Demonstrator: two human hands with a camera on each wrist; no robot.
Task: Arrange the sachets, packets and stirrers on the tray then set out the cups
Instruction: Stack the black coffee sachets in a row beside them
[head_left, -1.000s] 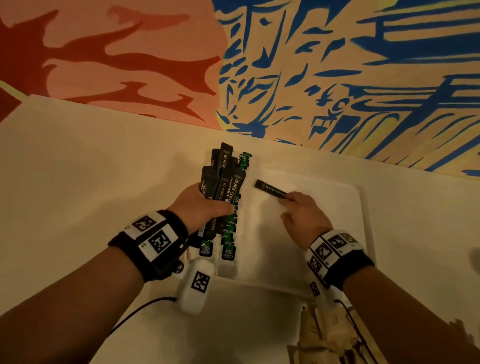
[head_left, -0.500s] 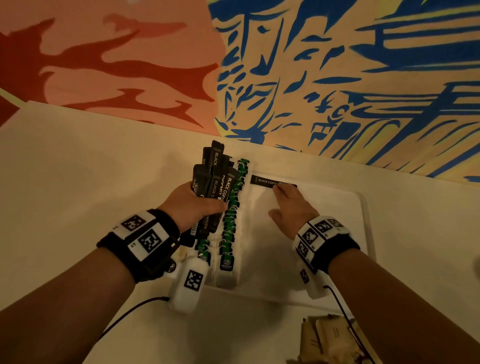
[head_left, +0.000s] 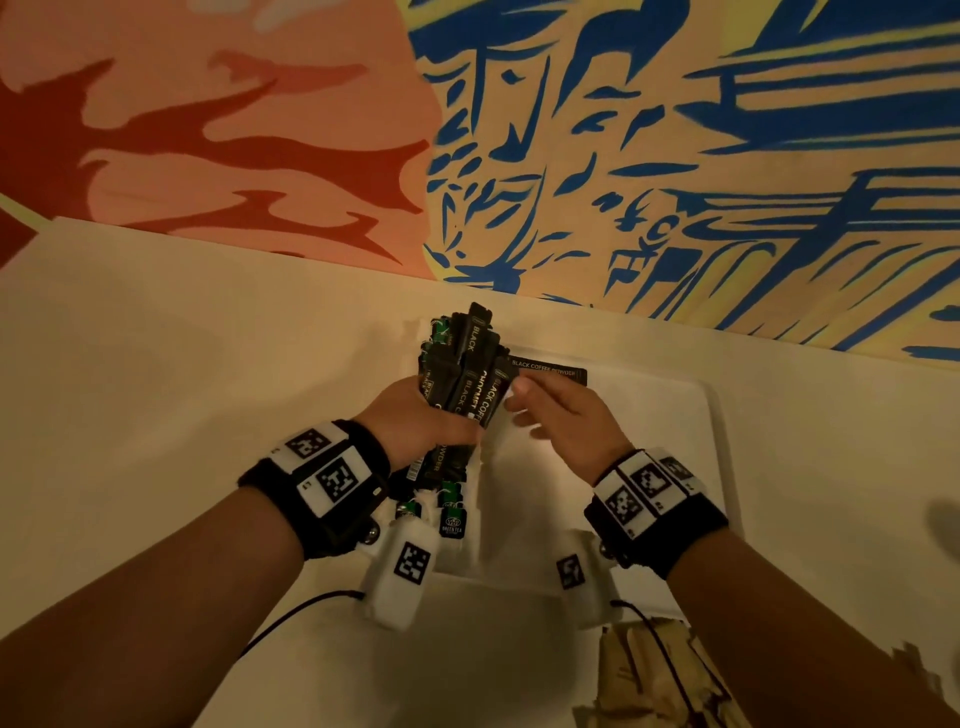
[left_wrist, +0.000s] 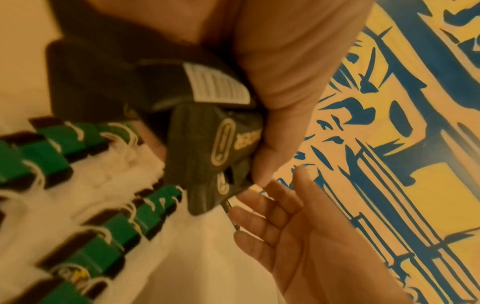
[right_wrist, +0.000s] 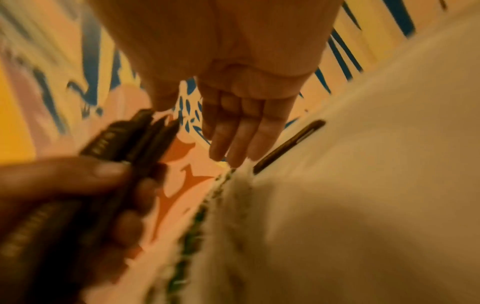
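Observation:
My left hand (head_left: 415, 421) grips a fanned bundle of black coffee sachets (head_left: 470, 384) upright over the left side of the white tray (head_left: 675, 415). My right hand (head_left: 524, 410) hovers beside the bundle with straight, relaxed fingers and holds nothing; its thumb is close to the rightmost sachet. One black sachet (head_left: 550, 370) lies flat along the tray's far edge. In the left wrist view the bundle (left_wrist: 207, 144) sits in my left hand (left_wrist: 272, 82), with the right hand (left_wrist: 298, 236) palm-up next to it. The right wrist view shows the right hand's fingers (right_wrist: 239, 133) and the lone sachet (right_wrist: 288, 146).
Two rows of green tea bags (head_left: 451, 519) line the tray's left side, partly under the bundle, and appear again in the left wrist view (left_wrist: 52, 154). Brown paper packets (head_left: 649, 675) lie on the white counter at the near right. A painted wall rises right behind the tray.
My right hand set the single black sachet down along the tray's far edge, let go of it and came back left to the bundle. The left hand kept the bundle and shifted slightly.

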